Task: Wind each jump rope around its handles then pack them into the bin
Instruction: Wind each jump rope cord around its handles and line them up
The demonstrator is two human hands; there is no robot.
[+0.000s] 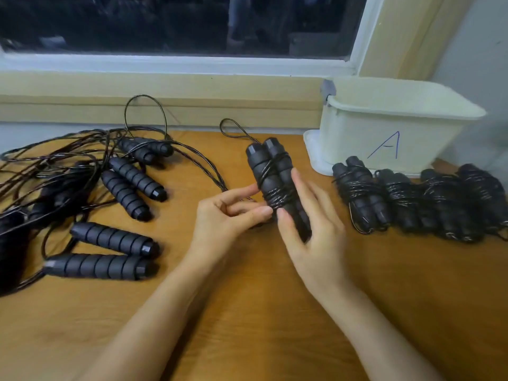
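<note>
At the middle of the wooden table [247,312], the right hand [313,229] grips a pair of black handles [264,166] held side by side, its fingers curled round their lower half. The left hand [222,218] pinches the rope [276,196] just where it is wound about the handles; a small loop sticks out past their tops. Four wound bundles [417,199] lie in a row before the cream bin [384,133] at the right, loose ropes [82,166] tangled at the left

Even indoor light w/ soft shadows; window [165,23] dark; right hand [310,229] slightly blurred; edges bend, wide-angle.
</note>
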